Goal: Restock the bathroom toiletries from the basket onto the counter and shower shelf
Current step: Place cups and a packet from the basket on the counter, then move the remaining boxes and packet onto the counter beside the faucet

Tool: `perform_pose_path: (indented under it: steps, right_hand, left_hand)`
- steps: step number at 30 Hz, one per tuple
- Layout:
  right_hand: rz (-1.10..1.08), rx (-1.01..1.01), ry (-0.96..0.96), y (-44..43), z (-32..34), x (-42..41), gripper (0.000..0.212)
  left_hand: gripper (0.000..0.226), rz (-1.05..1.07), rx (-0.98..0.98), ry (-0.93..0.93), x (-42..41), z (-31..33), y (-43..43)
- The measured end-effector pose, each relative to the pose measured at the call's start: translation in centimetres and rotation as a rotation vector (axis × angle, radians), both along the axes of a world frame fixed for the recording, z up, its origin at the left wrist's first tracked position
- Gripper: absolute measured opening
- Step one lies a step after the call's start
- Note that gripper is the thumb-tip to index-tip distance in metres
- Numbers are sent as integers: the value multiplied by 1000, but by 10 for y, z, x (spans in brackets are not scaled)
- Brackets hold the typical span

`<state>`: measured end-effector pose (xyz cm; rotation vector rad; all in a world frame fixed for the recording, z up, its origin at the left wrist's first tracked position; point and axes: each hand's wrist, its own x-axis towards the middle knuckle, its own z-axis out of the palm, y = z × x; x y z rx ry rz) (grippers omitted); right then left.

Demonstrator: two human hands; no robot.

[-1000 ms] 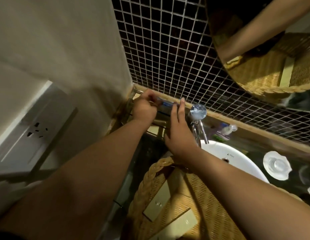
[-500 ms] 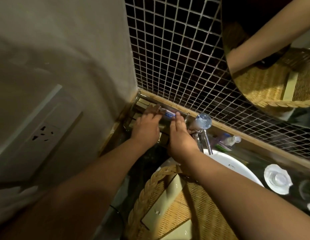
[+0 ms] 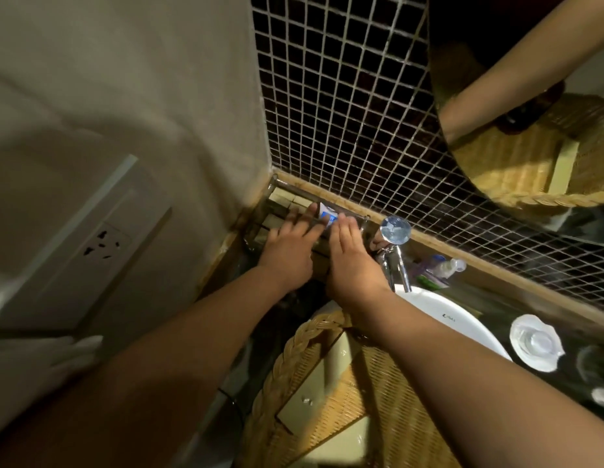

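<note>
Dim bathroom corner, seen from above: plain wall with a socket plate far left of the faucet, dark mosaic tile wall rising behind it, round mirror up and right of it, reflecting an arm and wicker. Woven basket well below the faucet, at the bottom centre, holding pale flat boxes; forearms crossing over its rim. White basin just below and right of the faucet, on the dark counter. White shell-like dish farther right of the faucet, past the basin. Chrome faucet upright at the basin's back edge. Small bottles and tubes just right of the faucet, against the tile ledge, blurred. Metal rack in the corner left of the faucet, stacked with pale boxes, its rail partly hidden by the hands. Left hand reaching forward, palm down, fingers spread and extended over the rack. Right hand alongside, between left hand and faucet, palm down, fingers straight and together. Neither grip closed: both flat and loose, fingertips touching a white-and-blue tube lying crosswise on the rack's back rail, left of the faucet, mostly covered by fingers.
</note>
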<state>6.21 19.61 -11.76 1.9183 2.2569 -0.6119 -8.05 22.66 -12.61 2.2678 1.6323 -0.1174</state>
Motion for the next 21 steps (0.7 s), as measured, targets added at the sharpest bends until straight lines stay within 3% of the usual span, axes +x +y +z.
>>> perform_pose_path:
  steps: [8,11,14,16,19,21]
  right_hand:
    - [58,0,106,-45,47,20,99]
    - [91,36,77,-74,50,31,86]
    - [146,62,77,-106,48,45,75]
    - [172,37,69,-127,44,53,80]
    - [243,24,77,-157,37,65,84]
    - [277,42,138,-174,32,72,75]
  left_hand:
    - [64,57,56,-107,-18,39,-39]
    - [53,79,88,-169,-15,47,-60]
    - [49,-15,154,-216,-6,51,-89]
    - [48,-48,166,-227,3,50,-111]
    - [55,-151,224,-132,15,45,-145]
    - [63,-325,266,-25,17,37,-169]
